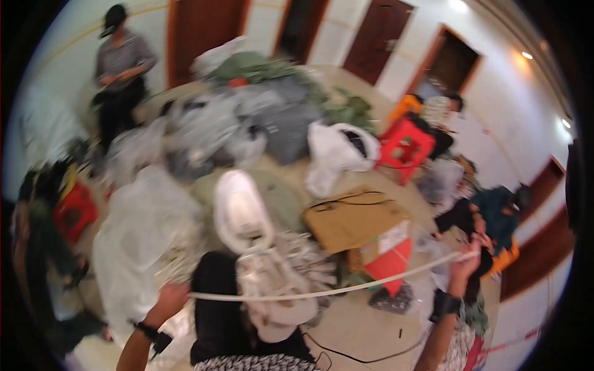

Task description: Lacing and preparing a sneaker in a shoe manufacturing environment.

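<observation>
A long off-white shoelace (pixel 346 289) is stretched in a shallow curve across my lap. My left hand (pixel 172 300) is closed on its left end, beside my dark-trousered knee. At the other end, my right hand (pixel 465 263) grips the lace, raised and well out to the right. Under the lace a white shoe (pixel 272 287) rests on my lap. Just beyond it, a second white shoe (pixel 242 207) shows its pale inside. Several loose white laces (pixel 309 260) lie in a bundle beside the shoes. Motion blurs my fingertips.
A cardboard box (pixel 356 222) with a black cord on top stands ahead right. Clear plastic bags (pixel 145 229) lie left, grey bags (pixel 281 127) farther off. A red stool (pixel 406 148) stands at right. One person (pixel 122 62) is far left; others sit along the right wall.
</observation>
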